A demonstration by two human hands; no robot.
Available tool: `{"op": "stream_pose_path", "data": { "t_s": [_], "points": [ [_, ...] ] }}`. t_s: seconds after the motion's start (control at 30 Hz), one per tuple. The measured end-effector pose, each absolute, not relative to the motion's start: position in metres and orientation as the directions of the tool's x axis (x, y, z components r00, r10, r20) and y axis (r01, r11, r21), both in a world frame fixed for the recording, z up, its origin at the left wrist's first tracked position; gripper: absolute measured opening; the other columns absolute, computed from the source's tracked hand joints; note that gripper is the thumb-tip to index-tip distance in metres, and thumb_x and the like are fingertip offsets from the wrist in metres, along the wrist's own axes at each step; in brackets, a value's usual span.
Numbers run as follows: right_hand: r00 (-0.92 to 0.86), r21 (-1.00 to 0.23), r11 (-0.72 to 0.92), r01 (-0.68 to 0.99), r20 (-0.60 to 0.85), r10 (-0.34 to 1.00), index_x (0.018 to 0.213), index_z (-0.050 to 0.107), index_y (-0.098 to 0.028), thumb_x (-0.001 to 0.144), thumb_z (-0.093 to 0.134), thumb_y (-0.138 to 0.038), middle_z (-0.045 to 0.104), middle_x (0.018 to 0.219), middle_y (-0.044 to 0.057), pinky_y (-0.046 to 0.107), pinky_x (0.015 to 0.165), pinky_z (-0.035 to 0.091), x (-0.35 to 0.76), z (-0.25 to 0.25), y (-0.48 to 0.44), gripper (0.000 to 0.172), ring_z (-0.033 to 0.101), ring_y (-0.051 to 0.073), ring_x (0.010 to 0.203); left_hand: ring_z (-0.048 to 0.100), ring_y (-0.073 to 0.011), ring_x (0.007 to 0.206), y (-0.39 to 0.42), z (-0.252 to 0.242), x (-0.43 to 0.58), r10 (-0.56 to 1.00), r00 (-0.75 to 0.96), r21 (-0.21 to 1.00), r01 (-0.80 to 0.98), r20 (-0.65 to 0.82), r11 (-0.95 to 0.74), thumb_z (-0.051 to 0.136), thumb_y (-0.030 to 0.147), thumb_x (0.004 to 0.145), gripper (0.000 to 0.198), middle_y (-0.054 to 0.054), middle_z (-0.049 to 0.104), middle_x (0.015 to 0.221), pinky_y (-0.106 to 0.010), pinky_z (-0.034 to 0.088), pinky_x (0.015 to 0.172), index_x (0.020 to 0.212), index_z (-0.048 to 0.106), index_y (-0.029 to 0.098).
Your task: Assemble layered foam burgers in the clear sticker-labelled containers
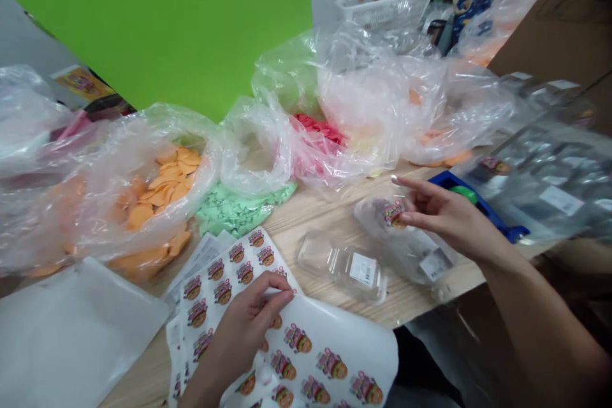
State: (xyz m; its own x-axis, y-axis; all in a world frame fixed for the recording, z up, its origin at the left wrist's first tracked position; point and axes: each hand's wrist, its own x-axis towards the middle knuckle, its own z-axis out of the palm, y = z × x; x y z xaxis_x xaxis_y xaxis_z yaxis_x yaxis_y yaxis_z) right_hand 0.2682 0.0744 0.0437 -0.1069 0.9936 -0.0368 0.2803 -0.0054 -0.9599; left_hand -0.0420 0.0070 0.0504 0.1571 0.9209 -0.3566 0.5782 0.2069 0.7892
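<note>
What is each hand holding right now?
Left hand: closed, pinching the sticker sheet.
Right hand: closed, pinching a burger-logo sticker.

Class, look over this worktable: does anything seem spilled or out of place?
The mint-green star-shaped pieces look spilled: they lie in a loose heap on the wooden table, apparently outside any bag, whereas the orange pieces sit inside a clear plastic bag.
</note>
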Motion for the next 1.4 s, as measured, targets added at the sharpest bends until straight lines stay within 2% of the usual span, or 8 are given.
{"op": "stream_pose_path", "data": {
  "t_s": [0.27, 0.43, 0.67, 0.8, 1.0, 1.13, 1.23, 1.4],
  "points": [
    [-0.254, -0.987, 0.160, 0.021, 0.149, 0.956, 0.115, 0.044, -0.038, 0.065, 0.072, -0.024, 0.047, 0.073, -0.002, 0.024, 0.052, 0.043, 0.238, 0.096, 0.022, 0.059, 0.048, 0.014, 0.065, 0.046, -0.0109, 0.045, -0.007, 0.086, 0.002, 0.990, 0.082, 0.878, 0.474, -0.115, 0.063, 0.052, 0.044, 0.074, 0.031, 0.004, 0.056, 0.054, -0.022, 0.040, 0.046, 0.098, 0.065, 0.028],
    [-0.297, -0.987, 0.162, -0.003, 0.156, 0.942, 0.116, 0.043, -0.039, 0.063, 0.073, -0.032, 0.049, 0.072, -0.003, 0.025, 0.058, 0.046, 0.236, 0.097, 0.015, 0.062, 0.050, 0.014, 0.065, 0.058, -0.0143, 0.059, -0.007, 0.106, 0.026, 0.991, 0.127, 0.862, 0.496, 0.048, -0.105, 0.048, 0.041, 0.078, 0.023, 0.003, 0.068, 0.070, -0.025, 0.047, 0.056, 0.078, 0.070, 0.033],
    [-0.245, -0.721, 0.211, 0.661, 0.058, 0.968, 0.125, 0.042, -0.025, 0.076, 0.056, -0.046, 0.057, 0.084, 0.004, 0.033, 0.066, 0.048, 0.268, 0.053, 0.076, 0.055, 0.055, 0.019, 0.075, 0.031, -0.0040, 0.034, -0.001, 0.092, -0.001, 0.967, -0.001, 0.888, 0.396, -0.255, 0.234, 0.050, 0.038, 0.075, 0.029, 0.006, 0.048, 0.058, -0.017, 0.025, 0.031, 0.099, 0.060, 0.028],
    [-0.265, -0.621, 0.244, 0.745, 0.060, 0.962, 0.099, 0.064, -0.017, 0.074, 0.057, -0.046, 0.061, 0.097, 0.012, 0.042, 0.080, 0.045, 0.282, 0.012, 0.115, 0.039, 0.056, 0.028, 0.091, 0.041, -0.0056, 0.047, 0.002, 0.081, -0.035, 0.934, 0.115, 0.872, 0.410, -0.339, 0.267, 0.059, 0.030, 0.071, 0.030, 0.005, 0.050, 0.062, -0.015, 0.034, 0.042, 0.101, 0.058, 0.026],
    [-0.167, -0.572, 0.284, 0.769, 0.248, 0.954, 0.110, 0.057, -0.013, 0.080, 0.051, -0.036, 0.048, 0.119, 0.019, 0.052, 0.096, 0.029, 0.275, 0.011, 0.106, 0.038, 0.040, 0.034, 0.115, 0.047, -0.0055, 0.055, 0.003, 0.070, -0.065, 0.937, 0.174, 0.931, 0.265, -0.303, 0.252, 0.058, 0.033, 0.076, 0.032, 0.003, 0.054, 0.080, -0.013, 0.039, 0.046, 0.107, 0.052, 0.030],
    [-0.484, -0.770, 0.398, 0.499, 0.133, 0.865, 0.116, 0.049, -0.027, 0.082, 0.050, -0.035, 0.047, 0.125, 0.004, 0.036, 0.100, 0.032, 0.227, 0.042, 0.062, 0.034, 0.041, 0.020, 0.118, 0.049, -0.0054, 0.058, 0.008, 0.064, -0.066, 0.944, 0.207, 0.966, 0.079, -0.259, 0.248, 0.064, 0.033, 0.071, 0.020, 0.003, 0.055, 0.072, -0.012, 0.039, 0.049, 0.089, 0.060, 0.024],
    [-0.726, -0.968, 0.118, 0.220, -0.082, 0.682, 0.111, 0.044, -0.028, 0.070, 0.066, -0.036, 0.056, 0.109, 0.001, 0.028, 0.080, 0.046, 0.188, 0.057, 0.037, 0.048, 0.054, 0.018, 0.100, 0.048, -0.0048, 0.051, 0.013, 0.062, -0.064, 0.954, 0.134, 0.962, -0.022, -0.268, 0.273, 0.066, 0.036, 0.069, 0.019, 0.004, 0.055, 0.064, -0.013, 0.039, 0.046, 0.072, 0.059, 0.019],
    [-0.630, -0.983, -0.107, 0.151, -0.179, 0.755, 0.091, 0.041, -0.025, 0.081, 0.054, -0.030, 0.054, 0.075, -0.006, 0.016, 0.048, 0.037, 0.172, 0.054, 0.029, 0.017, 0.052, 0.008, 0.063, 0.049, -0.0071, 0.041, 0.010, 0.065, -0.065, 0.907, -0.036, 0.903, -0.122, -0.419, 0.412, 0.063, 0.045, 0.069, 0.027, 0.007, 0.053, 0.051, -0.015, 0.039, 0.039, 0.082, 0.055, 0.023]
  ]
}}
